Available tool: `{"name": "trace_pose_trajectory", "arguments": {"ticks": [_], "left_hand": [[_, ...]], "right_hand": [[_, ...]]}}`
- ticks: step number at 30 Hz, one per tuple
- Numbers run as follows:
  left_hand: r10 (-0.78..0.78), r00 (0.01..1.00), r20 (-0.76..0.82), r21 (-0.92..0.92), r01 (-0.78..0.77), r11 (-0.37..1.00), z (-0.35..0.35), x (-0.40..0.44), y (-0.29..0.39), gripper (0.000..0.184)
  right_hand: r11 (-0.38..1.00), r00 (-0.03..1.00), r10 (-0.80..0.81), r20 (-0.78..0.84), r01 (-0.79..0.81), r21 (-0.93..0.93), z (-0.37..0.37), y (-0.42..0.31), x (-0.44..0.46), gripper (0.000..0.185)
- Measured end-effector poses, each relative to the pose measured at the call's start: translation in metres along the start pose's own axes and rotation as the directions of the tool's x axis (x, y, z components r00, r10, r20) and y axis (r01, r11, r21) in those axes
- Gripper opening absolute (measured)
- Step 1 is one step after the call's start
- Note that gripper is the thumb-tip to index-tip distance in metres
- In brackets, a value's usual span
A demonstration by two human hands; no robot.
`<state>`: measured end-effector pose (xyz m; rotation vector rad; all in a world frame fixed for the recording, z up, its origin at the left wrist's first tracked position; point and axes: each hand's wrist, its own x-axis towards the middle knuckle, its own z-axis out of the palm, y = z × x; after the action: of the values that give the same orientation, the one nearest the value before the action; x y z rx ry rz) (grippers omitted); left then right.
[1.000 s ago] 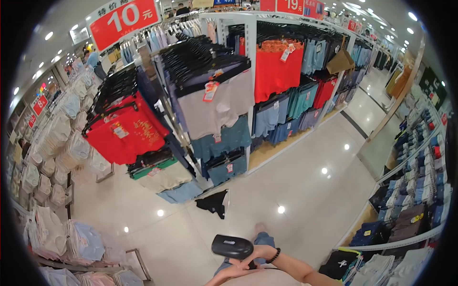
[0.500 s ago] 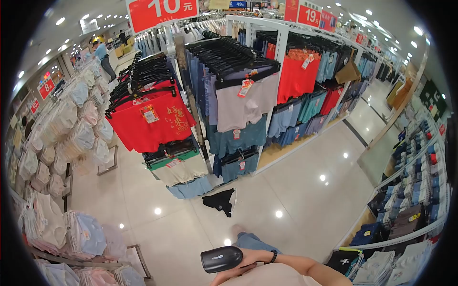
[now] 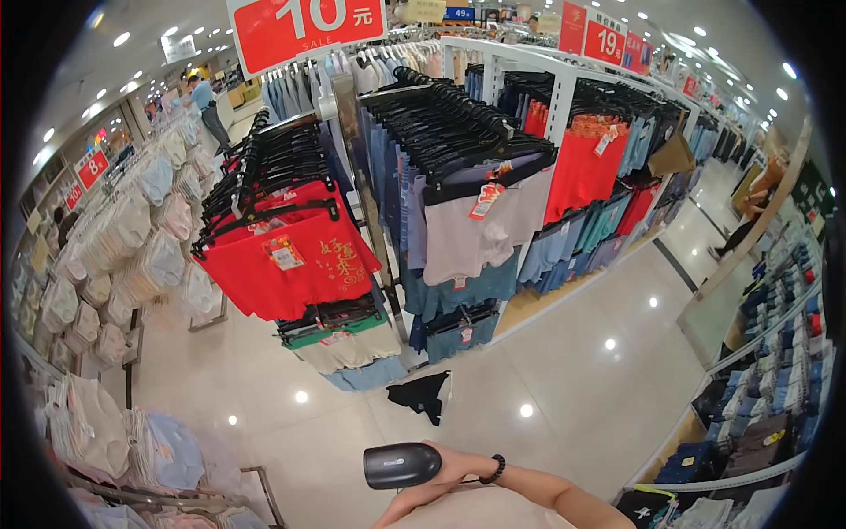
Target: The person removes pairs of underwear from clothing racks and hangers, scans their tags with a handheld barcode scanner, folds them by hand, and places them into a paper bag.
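Note:
A black handheld device [image 3: 402,465] with a rounded head and small white lettering is at the bottom centre, in front of my body. My right hand [image 3: 452,464], with a dark beaded bracelet at the wrist, is wrapped round the device's right end. Below it, my left hand [image 3: 421,495] touches or lies close against the underside; its fingers are hidden. A black garment [image 3: 421,396] lies on the floor just beyond the device. Above that, red shorts [image 3: 286,256] and pale grey shorts [image 3: 480,225] hang on black hangers, with tags on them.
White racks [image 3: 560,106] of hanging clothes run to the back right. Packed pale garments [image 3: 163,264] hang at left, and folded clothes [image 3: 762,432] fill shelves at right. A red price sign [image 3: 308,31] hangs above. One person [image 3: 204,101] stands at back left, another [image 3: 768,181] at far right.
The view has swung left, so racks and the floor garment appear farther right. Both hands and the device have moved left in the frame. A person has appeared at far right.

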<state>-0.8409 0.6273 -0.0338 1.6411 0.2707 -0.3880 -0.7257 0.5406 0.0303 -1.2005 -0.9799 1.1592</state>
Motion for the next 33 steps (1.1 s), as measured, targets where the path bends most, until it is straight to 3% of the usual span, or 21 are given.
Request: {"name": "trace_pose_trajectory", "arguments": {"ticks": [2,6,8,11,14,15,18,21,23,26,27,30,31,33], "left_hand": [[-0.001,1.0,0.006,0.011,0.001,1.0,-0.011,0.006,0.003,0.02],[0.05,0.991,0.125,-0.002,-0.05,0.999,-0.038,0.016,0.001,0.019],[0.16,0.961,0.224,-0.06,-0.15,0.987,-0.049,0.019,-0.008,0.02],[0.249,0.896,0.369,-0.124,-0.218,0.968,-0.071,0.021,-0.013,0.021],[0.2,0.829,0.523,-0.118,-0.162,0.98,-0.098,0.018,-0.009,0.022],[0.173,0.801,0.573,-0.101,-0.141,0.985,-0.107,0.017,-0.006,0.022],[0.146,0.745,0.651,-0.059,-0.142,0.988,-0.121,0.022,-0.004,0.023],[0.314,0.77,0.555,0.02,-0.39,0.921,-0.117,0.034,-0.02,0.024],[0.46,0.758,0.463,0.112,-0.565,0.817,-0.111,0.041,-0.034,0.025],[0.461,0.87,0.175,0.121,-0.483,0.867,-0.087,0.039,0.008,0.028],[0.566,0.799,0.201,0.277,-0.601,0.75,-0.08,0.047,0.011,0.034],[0.379,0.91,0.167,0.196,-0.407,0.892,-0.052,0.068,0.022,0.036],[0.255,0.958,0.128,0.051,-0.263,0.963,-0.038,0.074,0.025,0.033],[0.252,0.961,0.112,-0.014,-0.252,0.968,-0.006,0.087,0.039,0.03]], "right_hand": [[1.0,1.0,0.015,-0.019,-0.015,0.02,-0.006,0.013,0.01,0.056],[0.995,1.0,-0.007,0.002,0.007,0.104,-0.013,0.004,0.025,0.049],[0.989,0.999,0.023,0.041,-0.029,0.145,-0.01,0.005,0.03,0.047],[0.987,0.993,-0.079,0.083,0.067,0.147,0.001,0.004,0.034,0.033],[0.941,0.994,-0.103,-0.043,0.112,0.32,0.018,0.006,0.034,0.031],[0.938,0.987,-0.15,-0.049,0.158,0.309,0.021,0.002,0.037,0.029],[0.981,0.98,-0.018,-0.198,0.055,0.186,0.033,0.038,0.047,0.036],[0.998,0.902,0.035,-0.43,-0.006,0.069,0.035,0.036,0.049,0.037],[1.0,0.889,0.015,-0.458,-0.007,0.019,0.028,0.038,0.045,0.045],[0.996,0.809,-0.04,-0.586,-0.011,-0.084,0.012,0.036,0.035,0.033],[0.991,0.755,-0.131,-0.643,0.085,-0.102,0.007,0.035,0.031,0.03],[0.99,0.756,-0.061,-0.652,0.13,0.057,-0.025,0.032,0.004,0.027],[0.994,0.786,0.049,-0.616,0.02,0.105,-0.039,0.038,-0.008,0.025],[0.999,0.82,0.012,-0.572,0.013,0.041,-0.063,0.027,-0.043,0.025]]}}
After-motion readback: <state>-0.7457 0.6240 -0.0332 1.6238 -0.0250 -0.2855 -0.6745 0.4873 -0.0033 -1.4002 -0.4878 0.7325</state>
